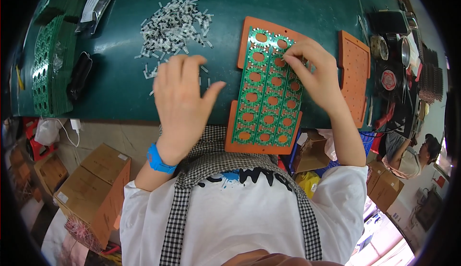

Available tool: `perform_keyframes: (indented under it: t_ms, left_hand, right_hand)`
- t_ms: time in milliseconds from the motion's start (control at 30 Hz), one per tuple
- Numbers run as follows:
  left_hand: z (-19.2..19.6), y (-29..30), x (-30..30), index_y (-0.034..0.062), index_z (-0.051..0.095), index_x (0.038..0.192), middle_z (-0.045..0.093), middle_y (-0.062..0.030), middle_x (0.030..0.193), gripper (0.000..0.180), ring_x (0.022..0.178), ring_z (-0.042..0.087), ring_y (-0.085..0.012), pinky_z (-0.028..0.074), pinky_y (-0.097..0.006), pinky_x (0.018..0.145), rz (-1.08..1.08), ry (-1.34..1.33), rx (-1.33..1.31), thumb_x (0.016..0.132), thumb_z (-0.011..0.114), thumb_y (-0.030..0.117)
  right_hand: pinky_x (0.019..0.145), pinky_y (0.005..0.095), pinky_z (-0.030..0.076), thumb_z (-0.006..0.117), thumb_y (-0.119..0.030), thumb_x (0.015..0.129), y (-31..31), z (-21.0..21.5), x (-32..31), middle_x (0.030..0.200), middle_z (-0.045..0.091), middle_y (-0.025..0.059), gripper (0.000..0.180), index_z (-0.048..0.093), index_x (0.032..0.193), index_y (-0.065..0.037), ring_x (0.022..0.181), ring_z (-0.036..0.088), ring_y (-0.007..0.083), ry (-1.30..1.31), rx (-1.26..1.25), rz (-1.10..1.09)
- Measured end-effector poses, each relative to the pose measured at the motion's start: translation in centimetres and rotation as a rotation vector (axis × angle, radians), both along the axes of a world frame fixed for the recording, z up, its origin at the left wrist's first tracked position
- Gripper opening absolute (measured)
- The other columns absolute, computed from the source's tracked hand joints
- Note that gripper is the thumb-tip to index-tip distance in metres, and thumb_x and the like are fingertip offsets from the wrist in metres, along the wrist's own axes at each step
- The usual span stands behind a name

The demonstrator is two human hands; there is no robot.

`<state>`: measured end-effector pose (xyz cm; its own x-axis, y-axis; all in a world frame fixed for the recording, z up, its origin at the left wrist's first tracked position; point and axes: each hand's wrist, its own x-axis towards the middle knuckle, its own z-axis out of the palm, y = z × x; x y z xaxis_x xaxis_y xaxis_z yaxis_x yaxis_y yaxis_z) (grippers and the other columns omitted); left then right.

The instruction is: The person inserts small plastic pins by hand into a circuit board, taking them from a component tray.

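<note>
a long orange tray [269, 24] lies across the near edge of the desk [120, 95], its near end jutting past that edge. on it sits a green circuit-board panel [260, 76], its rounded openings showing the orange beneath. the person's right hand [285, 58] is over the panel's far right part, thumb and forefinger brought together at the tips; whether a part is pinched between them is too small to tell. the left hand [185, 95] hangs palm down near the desk's near edge, fingers loosely bent and thumb spread wide; whether anything is under the fingers cannot be seen. just beyond it is a loose heap of small clear-and-black parts [175, 25], in no container. toward the desk's right edge lies a second orange tray [353, 93], with no panel in it. by the left edge stands a stack of green panels [53, 69], and near the far left corner a shiny packet [97, 10], its contents hidden. below the near edge, to the left, is a cardboard box [79, 186], with pinkish wires [82, 232] bundled at its lower end.
</note>
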<state>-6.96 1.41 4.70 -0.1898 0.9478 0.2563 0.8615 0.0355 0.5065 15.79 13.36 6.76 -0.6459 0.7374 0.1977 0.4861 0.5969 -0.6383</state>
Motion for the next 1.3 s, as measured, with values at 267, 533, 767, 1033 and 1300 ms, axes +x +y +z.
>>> perform_keyframes:
  t_ms: [267, 533, 767, 1033, 1300]
  left_hand:
    - [-0.9, 0.8, -2.0, 0.0061, 0.062, 0.081, 0.054, -0.0042, 0.087, 0.012, 0.086, 0.05, -0.0254, 0.037, -0.038, 0.075, -0.036, -0.048, -0.052, 0.075, 0.072, 0.009]
    - [-1.6, 1.4, -1.8, 0.0046, 0.061, 0.087, 0.057, -0.0063, 0.087, 0.012, 0.085, 0.053, -0.0265, 0.043, -0.036, 0.074, -0.105, 0.046, 0.088, 0.077, 0.067, 0.001]
    - [-1.4, 0.8, -0.6, 0.0042, 0.063, 0.091, 0.061, -0.0085, 0.083, 0.016, 0.079, 0.057, -0.0251, 0.046, -0.034, 0.064, -0.008, -0.467, 0.097, 0.077, 0.066, -0.002]
    - [-0.4, 1.2, -1.5, 0.0095, 0.066, 0.088, 0.056, -0.004, 0.093, 0.017, 0.094, 0.052, -0.024, 0.04, -0.038, 0.08, -0.147, 0.009, 0.047, 0.072, 0.072, 0.005]
    - [-0.6, 2.3, -2.6, 0.0069, 0.065, 0.082, 0.056, -0.0041, 0.093, 0.014, 0.09, 0.052, -0.0262, 0.041, -0.037, 0.081, -0.282, -0.036, -0.036, 0.071, 0.073, 0.006]
  right_hand:
    - [0.074, 0.0375, 0.047, 0.06, -0.005, 0.086, 1.4, -0.7, 0.3, 0.087, 0.058, 0.0125, 0.006, 0.057, 0.088, -0.001, 0.084, 0.058, 0.0319, -0.117, -0.054, 0.014]
    - [0.072, 0.0373, 0.05, 0.064, -0.008, 0.084, 1.1, -1.5, 0.2, 0.087, 0.06, 0.0109, 0.009, 0.06, 0.089, -0.002, 0.084, 0.061, 0.0306, -0.113, 0.096, 0.013]
    - [0.062, 0.0335, 0.051, 0.073, -0.006, 0.075, -0.4, -1.8, 0.4, 0.087, 0.062, 0.0069, 0.021, 0.066, 0.094, -0.005, 0.075, 0.063, 0.0232, -0.141, 0.559, 0.124]
    - [0.064, 0.0326, 0.051, 0.07, -0.002, 0.076, -2.1, -0.8, -0.3, 0.09, 0.063, 0.0068, 0.02, 0.068, 0.096, -0.005, 0.078, 0.064, 0.0229, -0.066, 0.386, 0.051]
    - [0.066, 0.0328, 0.052, 0.069, -0.001, 0.078, -2.8, -0.6, -0.3, 0.093, 0.065, 0.0087, 0.02, 0.068, 0.097, -0.005, 0.081, 0.065, 0.0246, 0.006, 0.212, 0.032]
